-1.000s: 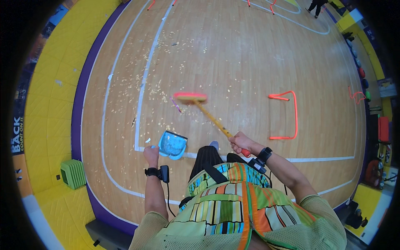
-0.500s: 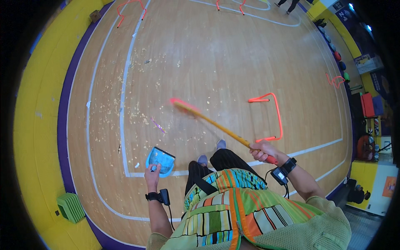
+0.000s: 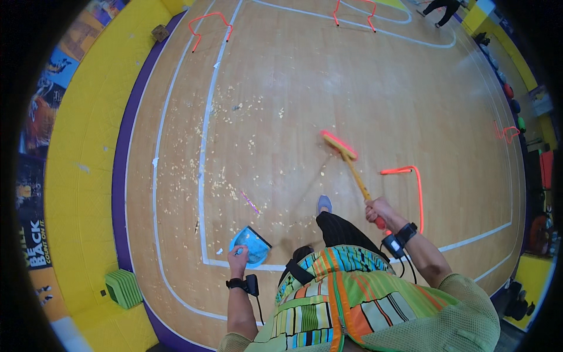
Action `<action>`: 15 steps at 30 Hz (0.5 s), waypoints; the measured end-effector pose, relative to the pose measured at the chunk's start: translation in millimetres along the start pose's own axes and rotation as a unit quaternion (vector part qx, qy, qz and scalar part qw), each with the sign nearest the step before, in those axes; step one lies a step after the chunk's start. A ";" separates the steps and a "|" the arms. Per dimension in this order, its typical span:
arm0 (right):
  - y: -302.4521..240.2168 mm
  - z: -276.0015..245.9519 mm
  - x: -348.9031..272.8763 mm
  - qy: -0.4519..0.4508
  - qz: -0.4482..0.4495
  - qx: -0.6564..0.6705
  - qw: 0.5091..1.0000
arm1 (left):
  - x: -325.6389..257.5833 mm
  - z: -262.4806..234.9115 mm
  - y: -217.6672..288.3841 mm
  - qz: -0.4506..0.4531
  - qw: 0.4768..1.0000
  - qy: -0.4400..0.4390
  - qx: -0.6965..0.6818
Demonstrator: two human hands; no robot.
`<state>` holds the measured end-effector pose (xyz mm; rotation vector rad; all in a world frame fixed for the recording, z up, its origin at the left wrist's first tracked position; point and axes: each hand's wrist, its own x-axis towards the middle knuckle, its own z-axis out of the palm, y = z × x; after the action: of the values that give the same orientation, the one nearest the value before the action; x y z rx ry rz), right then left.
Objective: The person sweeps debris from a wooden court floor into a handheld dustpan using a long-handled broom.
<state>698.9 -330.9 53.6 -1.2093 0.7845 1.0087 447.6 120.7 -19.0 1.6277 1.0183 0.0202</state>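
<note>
In my left hand (image 3: 237, 258) is the handle of a blue dustpan (image 3: 253, 245), its dark front edge facing away to the upper right. My right hand (image 3: 380, 212) grips a broom (image 3: 355, 176) by the red end of its yellow stick. The broom's yellow head with red bristles points away from me, seemingly off the floor. Pale crumbs (image 3: 193, 176) lie scattered over the wooden floor, mostly left of the broom and beyond the dustpan. A purple wrapper strip (image 3: 250, 202) lies among them, just past the dustpan.
An orange-red hurdle (image 3: 420, 199) stands right of the broom; further hurdles (image 3: 211, 17) stand at the far end. A stack of green plastic pieces (image 3: 123, 288) sits by the yellow padding (image 3: 82, 193) on the left. Another person's legs (image 3: 443, 10) show at the far right.
The broom has swung to the right and its head now points further away from me. The dustpan stays in my left hand. The whole view has shifted, and one foot is hidden now.
</note>
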 end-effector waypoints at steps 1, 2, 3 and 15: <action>-9.3 13.0 -5.2 -0.027 0.009 -0.001 1.000 | 5.1 0.1 8.7 -0.013 1.000 -0.001 0.004; -24.0 27.3 -20.4 -0.051 0.019 -0.003 0.999 | 10.1 -5.8 11.4 -0.035 0.999 0.020 -0.001; -40.1 31.1 -32.0 -0.088 0.055 0.028 0.994 | 15.1 -12.0 11.4 -0.055 0.998 0.035 -0.009; -169.1 10.3 -2.2 -0.162 0.005 0.003 0.987 | 31.5 -50.9 40.4 0.062 0.977 0.201 0.027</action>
<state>854.5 -329.4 120.5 -1.0020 0.5386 1.1744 465.2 181.6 15.6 1.7763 1.2258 0.4240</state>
